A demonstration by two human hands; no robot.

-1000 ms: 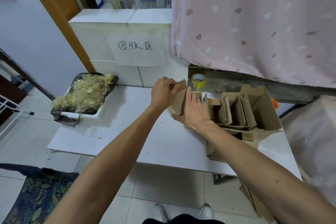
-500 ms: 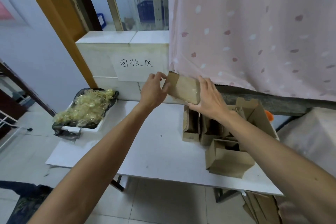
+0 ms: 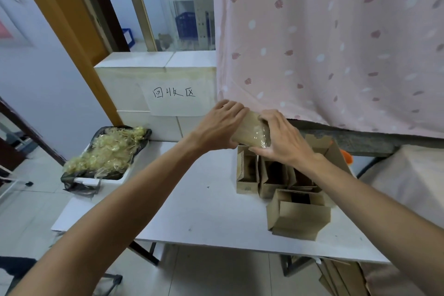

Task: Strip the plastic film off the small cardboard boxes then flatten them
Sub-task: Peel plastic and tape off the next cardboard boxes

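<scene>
Over the bench [image 3: 204,211]: a film-wrapped box [image 3: 252,131] is held in the air between the left hand [image 3: 222,125] and the right hand [image 3: 281,138], above the far part of the white top.
Left hand: grips the box's left end, fingers curled over the top, thumb underneath.
Right hand: grips the right end the same way, fingers bent over the top edge.
Film: glossy and wrinkled on the box's right end, lying against the brown card; no print can be read on the box.
Open boxes [image 3: 247,173]: a row of small brown cartons stands on the bench just below the hands, tops open; the nearest has a small printed mark low on its front, too small to read.
Front box [image 3: 298,214]: one more open carton, nearer the bench's front edge, just beside the row.
Scrap bin [image 3: 108,151]: a white tray lined with a black bag at the bench's left end, heaped with crumpled yellowish film.
Paper sign [image 3: 174,96]: taped to the white tiled ledge behind the bench, handwritten 回收区.
Curtain [image 3: 336,43]: pink, with leaf and dot print, hanging behind the hands on the right.
Flat cardboard [image 3: 341,276]: brown sheets leaning under the bench's right end, on the floor.
</scene>
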